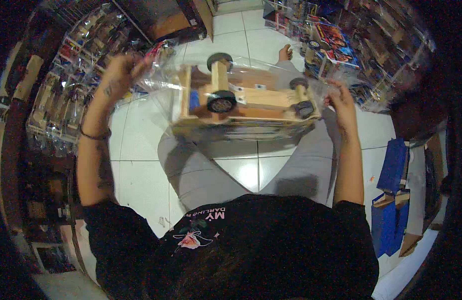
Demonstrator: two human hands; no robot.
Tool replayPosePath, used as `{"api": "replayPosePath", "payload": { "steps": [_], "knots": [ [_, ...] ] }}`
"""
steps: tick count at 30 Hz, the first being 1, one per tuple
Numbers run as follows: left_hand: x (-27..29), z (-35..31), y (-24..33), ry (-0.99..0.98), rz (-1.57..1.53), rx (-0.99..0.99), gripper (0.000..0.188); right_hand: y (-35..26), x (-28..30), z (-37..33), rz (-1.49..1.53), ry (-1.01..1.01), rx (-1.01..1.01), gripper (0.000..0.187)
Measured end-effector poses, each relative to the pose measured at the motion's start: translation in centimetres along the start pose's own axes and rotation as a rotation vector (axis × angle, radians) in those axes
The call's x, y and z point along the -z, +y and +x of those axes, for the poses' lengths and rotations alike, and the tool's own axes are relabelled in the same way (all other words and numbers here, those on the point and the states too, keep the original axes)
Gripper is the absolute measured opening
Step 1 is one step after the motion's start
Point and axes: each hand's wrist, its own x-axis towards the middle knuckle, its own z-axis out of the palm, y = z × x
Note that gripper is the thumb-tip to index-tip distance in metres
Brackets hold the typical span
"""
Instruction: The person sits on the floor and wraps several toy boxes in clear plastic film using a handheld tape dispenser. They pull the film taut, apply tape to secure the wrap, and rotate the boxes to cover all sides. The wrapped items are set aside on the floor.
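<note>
A wooden toy truck is turned with its underside and black wheels toward me, above my legs. Clear plastic wrapping surrounds it and stretches out on both sides. At the left, my left hand is closed on the gathered plastic, apart from the truck; its fingers are somewhat blurred. On the other side, my right hand pinches the plastic close to the truck's right end. Some blue shows at the truck's left end.
Many plastic-wrapped wooden toys are piled at the left and far right. Blue box-like pieces stand on the white tiled floor at my right. A dark wooden cabinet is at the back. My grey-trousered legs are spread beneath the truck.
</note>
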Motion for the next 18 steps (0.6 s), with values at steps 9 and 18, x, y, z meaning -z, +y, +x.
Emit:
{"api": "replayPosePath", "payload": {
  "steps": [9,18],
  "knots": [
    [-13.8,-12.4,0.3,-0.043,-0.281,0.537,0.042,0.6,-1.2,3.6,-0.619,-0.052,0.258,0.025],
    [-14.4,-13.0,0.6,-0.073,-0.305,0.705,0.032,-2.9,-14.2,1.1,-1.170,-0.767,0.860,0.041]
  ]
}}
